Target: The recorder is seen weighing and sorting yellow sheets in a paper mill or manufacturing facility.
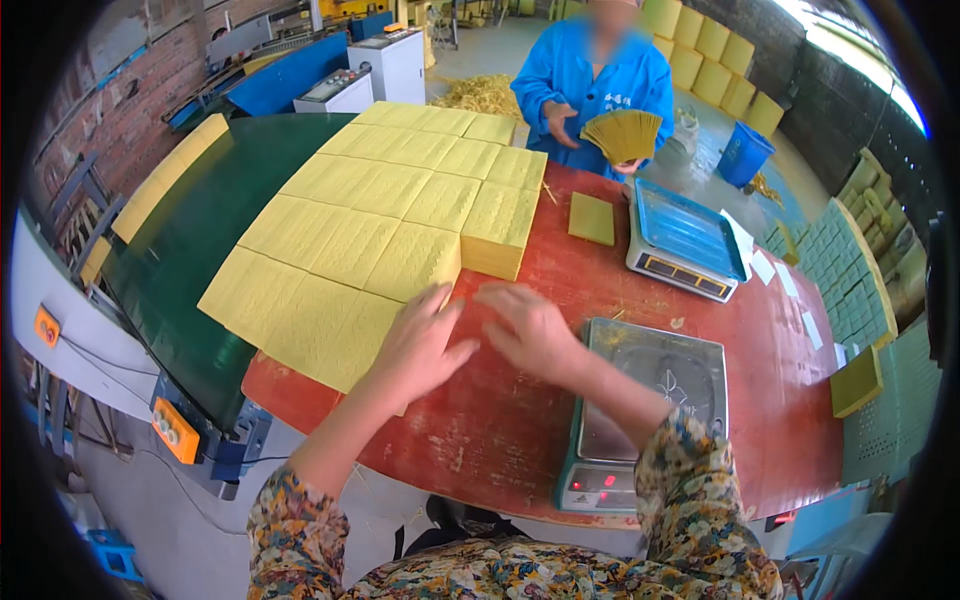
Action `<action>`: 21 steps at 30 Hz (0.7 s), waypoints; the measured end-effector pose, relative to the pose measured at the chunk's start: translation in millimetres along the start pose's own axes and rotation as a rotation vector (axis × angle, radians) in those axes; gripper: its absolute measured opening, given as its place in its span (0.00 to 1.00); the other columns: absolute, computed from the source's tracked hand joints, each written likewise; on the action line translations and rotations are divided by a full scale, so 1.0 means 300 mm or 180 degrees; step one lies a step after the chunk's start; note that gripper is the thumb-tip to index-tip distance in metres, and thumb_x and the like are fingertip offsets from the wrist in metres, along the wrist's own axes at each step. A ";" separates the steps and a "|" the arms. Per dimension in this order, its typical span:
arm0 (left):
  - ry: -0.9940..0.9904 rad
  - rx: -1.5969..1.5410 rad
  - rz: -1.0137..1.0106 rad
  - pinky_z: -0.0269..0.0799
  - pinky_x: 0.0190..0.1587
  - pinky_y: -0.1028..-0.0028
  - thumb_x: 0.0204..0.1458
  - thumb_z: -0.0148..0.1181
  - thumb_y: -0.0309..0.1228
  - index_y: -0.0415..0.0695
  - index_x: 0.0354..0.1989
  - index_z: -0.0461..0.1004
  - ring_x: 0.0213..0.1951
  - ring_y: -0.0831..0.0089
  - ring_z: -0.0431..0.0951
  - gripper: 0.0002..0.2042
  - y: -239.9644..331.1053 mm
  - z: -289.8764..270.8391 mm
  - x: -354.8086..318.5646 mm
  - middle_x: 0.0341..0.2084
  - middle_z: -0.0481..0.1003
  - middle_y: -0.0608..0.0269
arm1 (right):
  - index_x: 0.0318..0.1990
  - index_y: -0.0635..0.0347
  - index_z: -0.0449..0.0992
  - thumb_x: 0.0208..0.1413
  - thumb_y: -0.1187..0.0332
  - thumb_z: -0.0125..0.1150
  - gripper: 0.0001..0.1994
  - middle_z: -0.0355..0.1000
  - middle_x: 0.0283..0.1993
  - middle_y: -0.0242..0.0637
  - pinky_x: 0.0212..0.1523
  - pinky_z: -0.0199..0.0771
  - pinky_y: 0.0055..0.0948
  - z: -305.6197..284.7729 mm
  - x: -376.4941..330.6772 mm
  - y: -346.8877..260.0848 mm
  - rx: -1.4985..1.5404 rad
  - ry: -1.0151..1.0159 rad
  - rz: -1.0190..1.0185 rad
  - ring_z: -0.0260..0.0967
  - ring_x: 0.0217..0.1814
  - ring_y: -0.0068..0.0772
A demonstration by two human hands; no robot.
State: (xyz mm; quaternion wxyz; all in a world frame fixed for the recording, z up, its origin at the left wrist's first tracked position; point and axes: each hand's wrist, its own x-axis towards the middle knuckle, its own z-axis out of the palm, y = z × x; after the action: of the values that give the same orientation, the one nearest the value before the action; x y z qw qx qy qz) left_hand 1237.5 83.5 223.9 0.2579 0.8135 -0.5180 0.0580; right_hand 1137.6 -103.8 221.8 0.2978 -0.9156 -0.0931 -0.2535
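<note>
My left hand (424, 342) lies at the right edge of a broad block of yellow paper stacks (340, 235), its thumb spread away from the fingers. To its right, above the red table (470, 430), my right hand (532, 330) is held with fingers stretched toward the left one, slightly blurred. Nothing shows between the two hands. Whether my left fingertips press on the paper or hover beside it, I cannot tell. Close to my right forearm is a scale with a steel plate (655, 385) and a lit red display.
Across the table, a co-worker in blue (590, 75) holds fanned yellow sheets (622, 135). A blue-tray scale (690, 235) and a small yellow paper stack (591, 219) sit nearby. A green conveyor belt (190, 270) runs left; a blue bin (745, 155) stands beyond.
</note>
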 end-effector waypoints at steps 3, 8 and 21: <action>-0.0035 0.0369 0.0112 0.64 0.63 0.57 0.54 0.62 0.38 0.31 0.53 0.72 0.61 0.46 0.68 0.24 -0.100 0.079 0.200 0.57 0.69 0.39 | 0.43 0.62 0.77 0.52 0.73 0.57 0.10 0.76 0.43 0.51 0.44 0.76 0.46 0.041 0.149 0.222 -0.0301 0.0477 0.0158 0.74 0.45 0.55; -0.0167 0.0607 0.0201 0.64 0.62 0.56 0.53 0.61 0.34 0.28 0.45 0.74 0.59 0.43 0.69 0.19 -0.207 0.216 0.529 0.53 0.71 0.34 | 0.42 0.64 0.78 0.52 0.72 0.57 0.11 0.76 0.43 0.52 0.48 0.75 0.45 0.056 0.407 0.544 -0.0610 0.0822 0.0545 0.74 0.46 0.54; -0.0043 0.1194 -0.0117 0.47 0.69 0.46 0.59 0.52 0.52 0.26 0.66 0.55 0.69 0.42 0.53 0.40 -0.214 0.564 0.741 0.66 0.56 0.34 | 0.64 0.55 0.65 0.65 0.43 0.37 0.31 0.61 0.70 0.40 0.68 0.50 0.61 0.096 0.723 1.203 -0.1664 0.0001 0.1943 0.56 0.72 0.42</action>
State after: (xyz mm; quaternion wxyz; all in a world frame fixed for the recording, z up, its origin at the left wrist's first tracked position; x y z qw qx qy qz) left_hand 1365.9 -157.2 135.7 0.0993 0.8570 -0.4848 0.1434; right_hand 1450.6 -373.3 134.6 0.1164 -0.9461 0.2509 -0.1687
